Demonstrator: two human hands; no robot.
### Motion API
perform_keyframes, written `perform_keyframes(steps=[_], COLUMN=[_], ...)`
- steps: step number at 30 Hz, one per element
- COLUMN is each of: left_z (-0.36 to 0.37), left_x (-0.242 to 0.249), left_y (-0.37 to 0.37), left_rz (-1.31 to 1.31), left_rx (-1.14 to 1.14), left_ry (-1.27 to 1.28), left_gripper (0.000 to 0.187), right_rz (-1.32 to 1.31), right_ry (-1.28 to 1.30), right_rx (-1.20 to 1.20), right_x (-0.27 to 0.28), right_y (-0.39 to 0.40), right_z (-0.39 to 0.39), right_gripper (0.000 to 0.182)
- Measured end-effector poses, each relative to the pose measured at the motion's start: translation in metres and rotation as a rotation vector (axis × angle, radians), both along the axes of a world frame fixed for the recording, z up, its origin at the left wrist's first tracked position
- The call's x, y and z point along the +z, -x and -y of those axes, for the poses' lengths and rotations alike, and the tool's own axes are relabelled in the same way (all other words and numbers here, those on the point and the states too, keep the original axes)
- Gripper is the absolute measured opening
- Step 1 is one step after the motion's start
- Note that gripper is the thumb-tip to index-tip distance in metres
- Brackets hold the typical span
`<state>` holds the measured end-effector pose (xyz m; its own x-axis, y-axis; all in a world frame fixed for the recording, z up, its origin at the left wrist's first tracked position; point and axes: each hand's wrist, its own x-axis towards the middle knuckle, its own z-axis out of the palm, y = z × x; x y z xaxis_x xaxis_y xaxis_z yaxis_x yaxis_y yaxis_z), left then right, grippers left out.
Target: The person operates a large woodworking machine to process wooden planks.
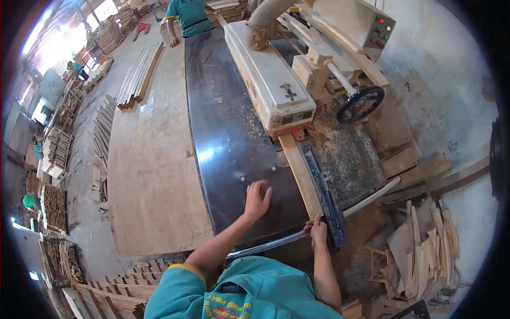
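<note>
A long wooden board [302, 178] lies along a dark metal guide [323, 194], its far end under the white housing of a machine [276, 90]. At the board's near end, my right hand [317, 229] grips it with the fingers wrapped round the end. My left hand [258, 198] is over the dark metal table [223, 133], left of the board and apart from it, fingers spread and holding nothing.
A co-worker [188, 16] stands at the table's far end. Planks [141, 77] lie on the wooden side table [154, 175]. A black handwheel [360, 105] is on the right, above scrap wood [422, 255]. A metal bar [271, 244] runs along the near edge.
</note>
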<state>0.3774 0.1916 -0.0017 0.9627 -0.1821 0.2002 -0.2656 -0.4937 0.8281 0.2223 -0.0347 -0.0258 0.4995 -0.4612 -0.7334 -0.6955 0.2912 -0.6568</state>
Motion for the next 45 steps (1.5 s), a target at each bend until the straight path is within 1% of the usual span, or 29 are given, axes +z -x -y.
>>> perform_keyframes(steps=[2, 4, 5, 7, 10, 12, 14, 15, 16, 17, 18, 19, 20, 21, 22, 23, 24, 25, 27, 28, 30, 33, 34, 36, 38, 40, 42, 43, 45], left_z=[-0.034, -0.061, -0.070, -0.086, -0.099, -0.103, -0.103, -0.104, -0.105, -0.106, -0.105, -0.104, -0.105, -0.105, -0.105, -0.107, -0.110, -0.113, -0.116, -0.116, -0.118, -0.120, -0.120, -0.123, -0.123, -0.124, -0.123, -0.122, -0.122], left_x=[0.007, 0.001, -0.001, -0.004, -0.016, -0.011, -0.011, -0.013, -0.015, -0.017, -0.017, -0.016, -0.015, -0.011, -0.007, -0.006, -0.008, -0.006, -0.004, -0.006, -0.012, -0.009, -0.011, -0.012, -0.012, -0.011, -0.014, -0.020, -0.010], left_y=[0.029, 0.053, 0.063, 0.081, 0.094, 0.095, 0.094, 0.092, 0.090, 0.092, 0.092, 0.091, 0.091, 0.093, 0.094, 0.092, 0.093, 0.092, 0.093, 0.094, 0.094, 0.094, 0.094, 0.092, 0.092, 0.090, 0.090, 0.088, 0.087], left_rz=[-0.098, -0.004, -0.003, -0.204, -0.125, -0.096, -0.071, -0.069, -0.046, -0.025, -0.028, -0.025, -0.020, -0.025, -0.022, 0.020, -0.015, -0.036, -0.102, -0.063, -0.081, -0.055, -0.057, -0.105, -0.074, -0.102, -0.104, -0.059, -0.076], left_rx=[0.031, 0.084, 0.067, 0.037, -0.108, -0.157, -0.137, -0.140, -0.149, -0.158, -0.158, -0.163, -0.165, -0.147, -0.119, -0.133, -0.145, -0.163, -0.195, -0.177, -0.210, -0.229, -0.235, -0.268, -0.253, -0.265, -0.246, -0.254, -0.231], left_ry=[-0.001, 0.083, 0.089, 0.207, 0.176, 0.147, 0.181, 0.192, 0.181, 0.168, 0.173, 0.182, 0.188, 0.199, 0.207, 0.144, 0.145, 0.137, 0.177, 0.193, 0.176, 0.171, 0.165, 0.158, 0.183, 0.168, 0.182, 0.184, 0.164], left_gripper=[0.028, 0.023, 0.023, 0.022, 0.022, 0.021, 0.021, 0.021, 0.021, 0.021, 0.021, 0.020, 0.019, 0.018, 0.017, 0.016, 0.017, 0.017, 0.018, 0.018, 0.019, 0.019, 0.020, 0.019, 0.019, 0.020, 0.020, 0.018, 0.016], right_rz=[0.013, 0.094, 0.101, 0.101, 0.109, 0.129, 0.154, 0.164, 0.162, 0.281, 0.400, 0.297, 0.279, 0.209, 0.216, 0.182, 0.225, 0.238, 0.360, 0.344, 0.323, 0.283, 0.236, 0.318, 0.323, 0.300, 0.238, 0.245, 0.404], right_ry=[0.012, 0.008, -0.018, 0.001, 0.016, 0.040, 0.216, 0.318, 0.328, 0.721, 1.112, 1.184, 1.196, 1.177, 1.261, 1.340, 1.284, 1.281, 1.265, 1.241, 1.291, 1.291, 1.364, 1.288, 1.376, 1.351, 1.307, 1.306, 1.253], right_rx=[-0.003, 0.001, -0.016, -0.035, -0.060, -0.102, 0.052, 0.134, 0.135, 0.161, 0.185, 0.137, 0.120, 0.137, 0.205, 0.266, 0.282, 0.344, 0.365, 0.349, 0.477, 0.491, 0.461, 0.434, 0.459, 0.414, 0.280, 0.280, 0.327], right_x=[0.005, -0.003, -0.003, -0.005, -0.002, 0.005, 0.020, 0.034, 0.038, 0.028, 0.041, 0.056, 0.067, 0.069, 0.054, 0.061, 0.042, 0.046, 0.030, 0.035, 0.045, 0.050, 0.047, 0.044, 0.031, 0.027, 0.042, 0.046, 0.052], right_y=[-0.018, -0.033, -0.041, -0.059, -0.085, -0.096, -0.105, -0.106, -0.107, -0.106, -0.106, -0.101, -0.099, -0.095, -0.090, -0.087, -0.085, -0.082, -0.082, -0.081, -0.081, -0.079, -0.080, -0.079, -0.081, -0.086, -0.089, -0.093, -0.095], right_z=[-0.005, -0.008, -0.009, -0.015, -0.023, -0.031, -0.033, -0.033, -0.026, -0.010, -0.009, -0.003, 0.004, 0.014, 0.030, 0.030, 0.045, 0.045, 0.056, 0.052, 0.049, 0.043, 0.039, 0.040, 0.046, 0.043, 0.022, 0.013, -0.007], right_gripper=[0.062, 0.063, 0.063, 0.063, 0.062, 0.062, 0.062, 0.057, 0.057, 0.050, 0.044, 0.033, 0.029, 0.018, 0.016, 0.024, 0.031, 0.035, 0.039, 0.037, 0.031, 0.026, 0.025, 0.022, 0.019, 0.016, 0.019, 0.019, 0.014])
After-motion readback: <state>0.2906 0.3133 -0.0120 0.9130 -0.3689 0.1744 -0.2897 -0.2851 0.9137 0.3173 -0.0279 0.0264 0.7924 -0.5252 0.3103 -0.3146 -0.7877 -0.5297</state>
